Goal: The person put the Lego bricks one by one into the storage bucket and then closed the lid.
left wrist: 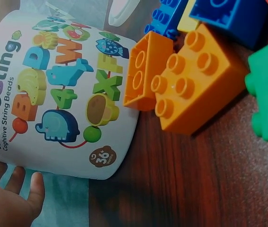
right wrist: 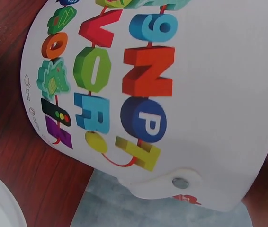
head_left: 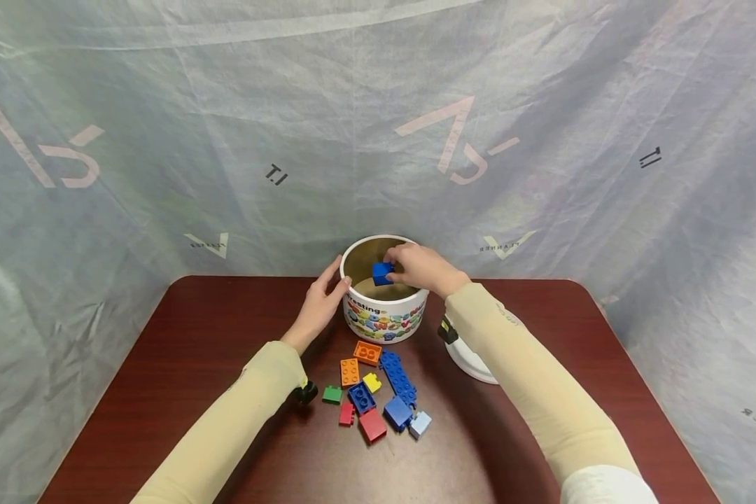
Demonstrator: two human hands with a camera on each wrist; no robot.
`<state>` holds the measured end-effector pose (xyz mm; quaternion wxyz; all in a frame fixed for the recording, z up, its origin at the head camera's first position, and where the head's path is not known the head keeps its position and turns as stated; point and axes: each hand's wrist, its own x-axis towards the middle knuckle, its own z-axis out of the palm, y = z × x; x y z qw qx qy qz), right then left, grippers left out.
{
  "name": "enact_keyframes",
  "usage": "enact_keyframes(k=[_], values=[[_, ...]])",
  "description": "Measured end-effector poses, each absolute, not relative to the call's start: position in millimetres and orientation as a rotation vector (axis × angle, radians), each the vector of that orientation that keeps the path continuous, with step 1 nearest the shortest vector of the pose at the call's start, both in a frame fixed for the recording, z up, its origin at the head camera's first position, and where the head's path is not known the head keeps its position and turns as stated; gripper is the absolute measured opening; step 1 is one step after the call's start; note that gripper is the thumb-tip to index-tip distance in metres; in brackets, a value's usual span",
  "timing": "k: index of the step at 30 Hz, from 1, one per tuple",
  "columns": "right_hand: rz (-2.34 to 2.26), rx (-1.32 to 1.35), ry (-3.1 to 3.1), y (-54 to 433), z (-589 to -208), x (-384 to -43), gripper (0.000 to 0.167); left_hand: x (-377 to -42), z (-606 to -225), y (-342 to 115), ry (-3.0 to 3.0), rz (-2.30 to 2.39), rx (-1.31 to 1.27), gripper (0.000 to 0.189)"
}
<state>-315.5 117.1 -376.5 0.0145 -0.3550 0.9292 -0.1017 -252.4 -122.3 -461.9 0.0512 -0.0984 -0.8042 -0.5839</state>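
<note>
A white bucket printed with colourful letters and animals stands near the table's back edge, its top uncovered. Over its opening, my right hand pinches a blue toy brick between thumb and fingers. My left hand steadies the bucket's left side, fingers extended and thumb by the rim. In the left wrist view those fingertips lie along the bucket wall. The right wrist view shows mostly the bucket's printed side; the blue brick is hidden there.
In front of the bucket lie several loose bricks, among them an orange brick, a long blue piece with wheels, a red brick and a green brick. A white lid lies partly under the right forearm. A grey cloth hangs behind.
</note>
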Motion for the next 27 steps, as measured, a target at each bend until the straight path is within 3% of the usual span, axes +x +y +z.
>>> enact_keyframes(k=[27], values=[[-0.426,-1.271,2.927,129,-363,-297,0.03,-251,-459,-122,-2.449,-1.778,-0.307,0.062]])
